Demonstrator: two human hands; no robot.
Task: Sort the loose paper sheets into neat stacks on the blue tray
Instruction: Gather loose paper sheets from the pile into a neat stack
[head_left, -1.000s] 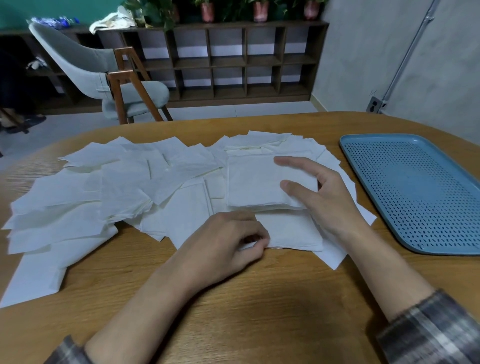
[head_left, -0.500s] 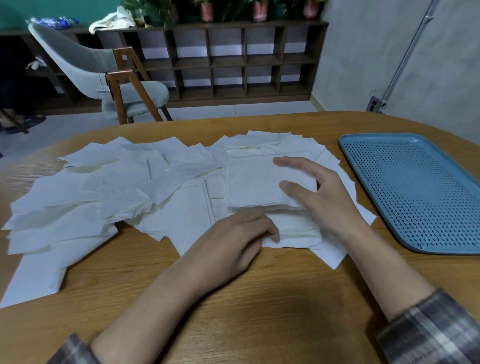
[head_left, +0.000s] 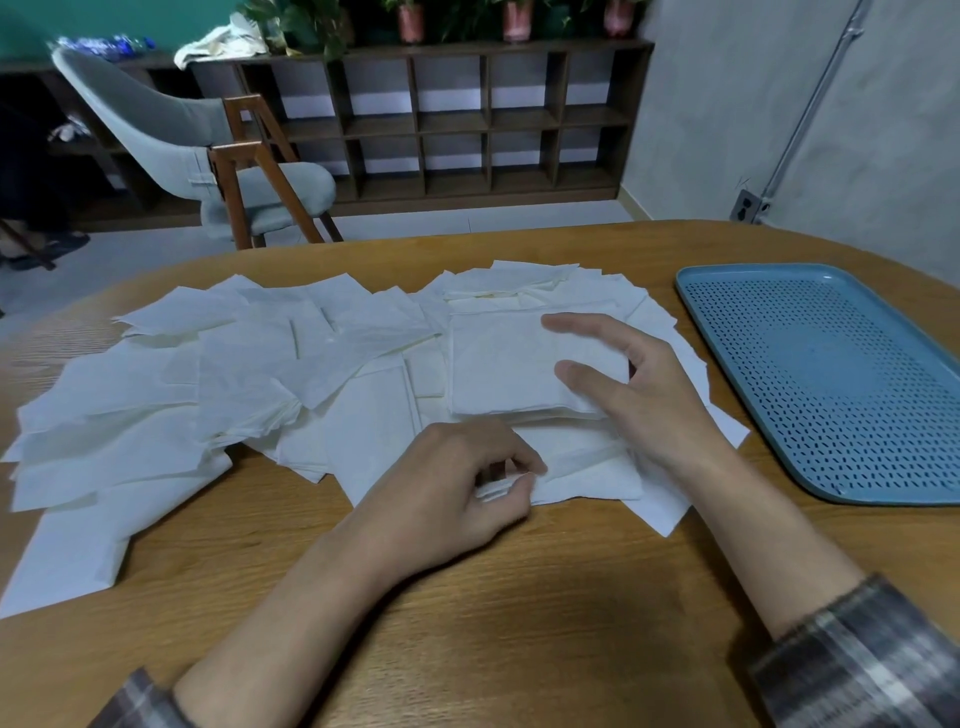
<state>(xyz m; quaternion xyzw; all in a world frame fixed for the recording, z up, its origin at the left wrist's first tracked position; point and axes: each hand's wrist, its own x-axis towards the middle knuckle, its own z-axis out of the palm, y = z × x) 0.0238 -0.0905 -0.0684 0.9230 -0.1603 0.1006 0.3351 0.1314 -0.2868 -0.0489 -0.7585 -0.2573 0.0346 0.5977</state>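
White sheets (head_left: 234, 374) lie scattered and overlapping across the wooden surface (head_left: 519, 623), from its left edge to just short of the tray (head_left: 831, 389). The tray is blue and perforated. It sits at the right of the surface, apart from the nearest sheets, and no paper lies on it.

Towards the right of the spread is a squared stack (head_left: 504, 364), raised above the loose sheets around it. The right hand (head_left: 644, 395) is at the stack's right side with its fingers (head_left: 587, 325) straight and spread, gripping nothing. The thumb lies on the stack's near right corner. The forefinger is blurred, so I cannot tell whether it touches the paper.

Just nearer than the stack lies a thin bundle (head_left: 582, 467) of a few sheets. The left hand (head_left: 457, 499) has its fingers (head_left: 511, 460) curled, and thumb and forefinger pinch the bundle's near left corner, where the edges fan out slightly.

Plaid sleeves (head_left: 857, 654) show at both forearms. Beyond the surface stand a grey chair (head_left: 171, 135) and a dark shelf (head_left: 467, 119).
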